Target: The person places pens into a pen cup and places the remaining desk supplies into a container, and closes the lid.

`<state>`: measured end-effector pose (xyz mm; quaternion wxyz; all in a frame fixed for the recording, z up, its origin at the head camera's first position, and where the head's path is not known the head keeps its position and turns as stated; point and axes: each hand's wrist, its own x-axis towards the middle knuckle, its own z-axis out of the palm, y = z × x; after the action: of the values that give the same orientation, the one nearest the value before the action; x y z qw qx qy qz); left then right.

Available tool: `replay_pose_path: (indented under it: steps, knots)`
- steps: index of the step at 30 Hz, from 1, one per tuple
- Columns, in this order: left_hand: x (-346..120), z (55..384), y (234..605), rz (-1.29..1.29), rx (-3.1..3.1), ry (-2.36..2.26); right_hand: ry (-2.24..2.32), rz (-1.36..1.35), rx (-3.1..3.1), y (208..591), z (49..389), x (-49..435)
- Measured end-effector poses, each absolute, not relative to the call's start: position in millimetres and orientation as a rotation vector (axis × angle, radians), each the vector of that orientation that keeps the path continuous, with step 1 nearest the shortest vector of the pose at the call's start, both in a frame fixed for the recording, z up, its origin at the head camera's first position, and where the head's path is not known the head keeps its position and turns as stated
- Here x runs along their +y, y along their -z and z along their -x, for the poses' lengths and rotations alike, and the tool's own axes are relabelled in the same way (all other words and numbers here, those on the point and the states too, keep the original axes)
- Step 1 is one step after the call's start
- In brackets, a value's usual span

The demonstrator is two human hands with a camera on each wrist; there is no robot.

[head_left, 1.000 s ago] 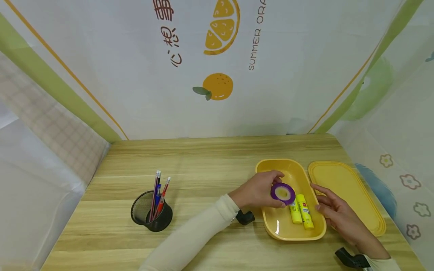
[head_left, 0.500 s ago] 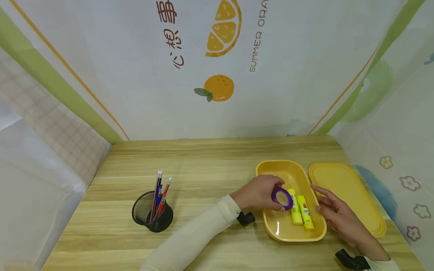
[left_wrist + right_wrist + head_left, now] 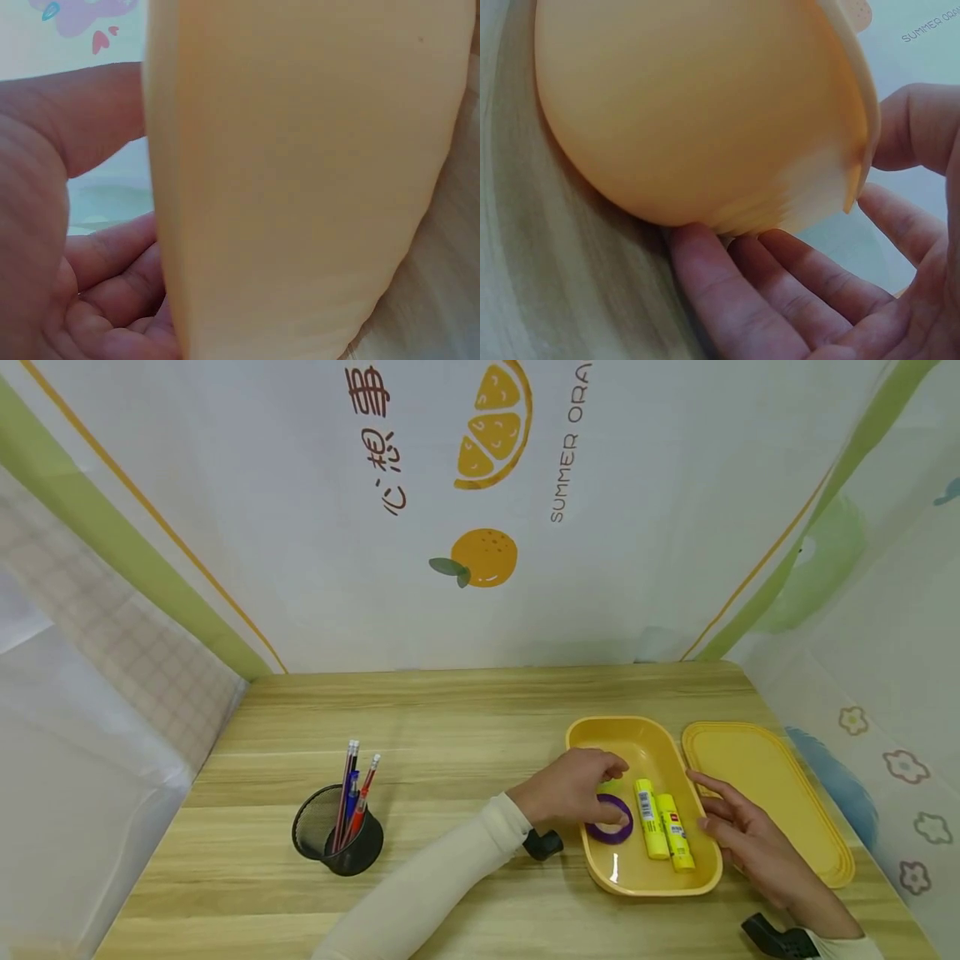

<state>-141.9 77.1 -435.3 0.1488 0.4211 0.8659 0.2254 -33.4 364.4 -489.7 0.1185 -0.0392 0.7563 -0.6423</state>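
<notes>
A purple-rimmed roll of tape (image 3: 597, 832) lies in the left part of a yellow plastic box (image 3: 626, 881). Over it is my left hand (image 3: 573, 787), thumb overlapping the ring and fingers spread apart from the thumb. Two yellow glue sticks, a left one (image 3: 651, 818) and a right one (image 3: 676, 833), lie side by side to the right of the tape. My right hand (image 3: 757, 835) holds the box's right side, thumb at the rim and fingers against the outer wall (image 3: 675, 135). In the left wrist view the box wall (image 3: 300, 165) hides the left fingertips.
A yellow lid (image 3: 772, 793) lies flat to the right of the box. A black mesh pen cup (image 3: 356, 852) with several pencils and pens (image 3: 351, 793) stands on the left of the wooden table (image 3: 450, 735). A printed curtain (image 3: 300, 527) hangs behind.
The left hand has lowered the tape roll from above the glue sticks to the left part of the box and let go of it. The right hand stays at the box.
</notes>
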Motion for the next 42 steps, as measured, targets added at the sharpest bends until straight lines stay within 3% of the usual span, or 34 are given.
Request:
replay_pose_path:
  steps: [29,42]
  knots:
    - [58,138,439,-1.177,2.514,-1.182,1.784,0.079,2.324,481,33,363]
    - [44,124,439,-0.858,2.657,-1.272,1.841,0.208,2.448,472,30,398]
